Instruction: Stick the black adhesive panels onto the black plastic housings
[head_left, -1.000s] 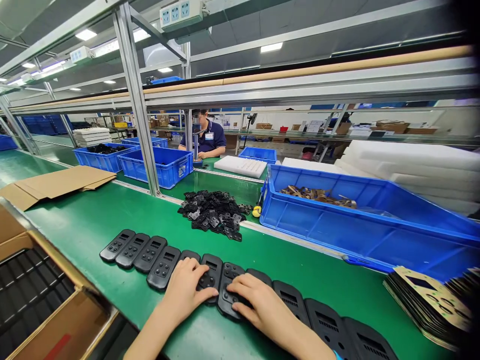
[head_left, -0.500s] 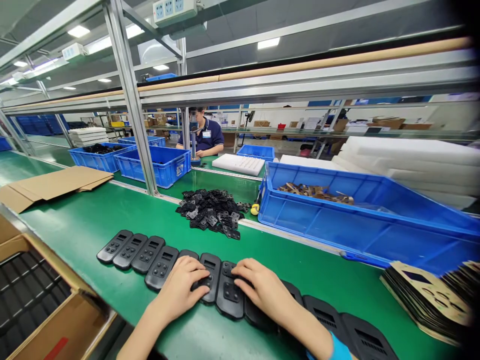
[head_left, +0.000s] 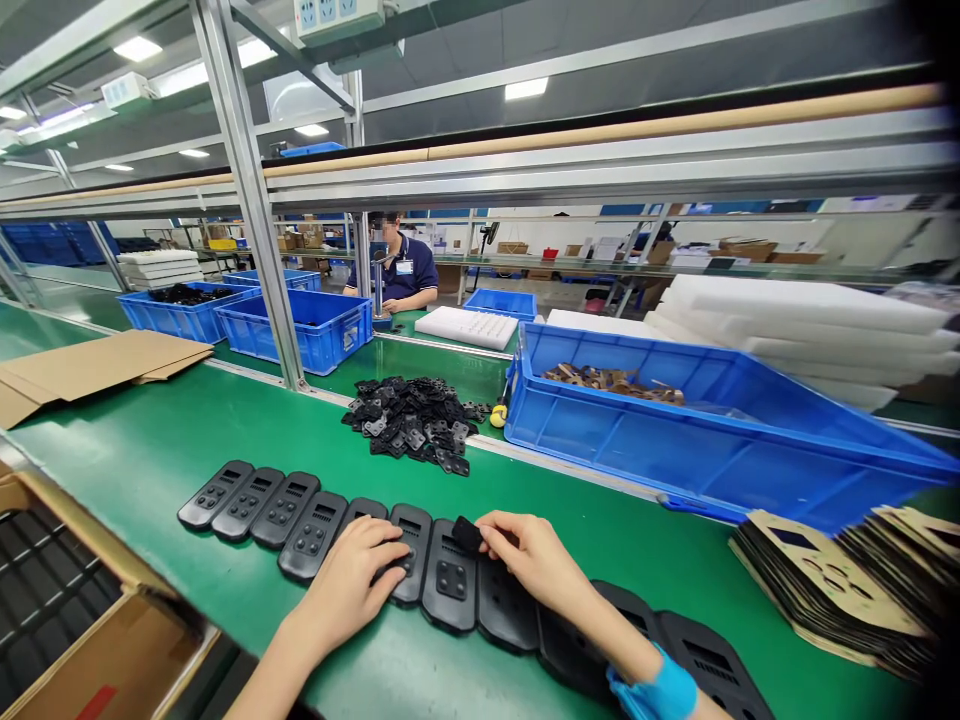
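Observation:
A slanting row of black plastic remote-control casings [head_left: 450, 612] lies across the green bench in front of me. My left hand [head_left: 354, 572] rests on casings left of the middle, its thumb apart from the fingers and nothing gripped. Between the thumb and fingers of my right hand [head_left: 531, 556] is a small black rubber button pad [head_left: 466, 535], tilted over the top of one casing. That casing has a four-button pad lower down. Casings to the left show raised buttons; my right forearm partly covers those to the right. Further back lies a pile of black button pads [head_left: 409, 418].
A long blue bin [head_left: 600, 425] with brown strips stands behind on the right, near stacked beige panels [head_left: 821, 580]. Flat cardboard [head_left: 97, 365] lies on the left. A metal post [head_left: 251, 200] rises from the bench. Across it, a co-worker [head_left: 405, 270] sits beyond blue bins.
My right hand has lifted slightly from the casing and now pinches a black button pad in view. My left hand stays on the casings. The whole view has shifted a little.

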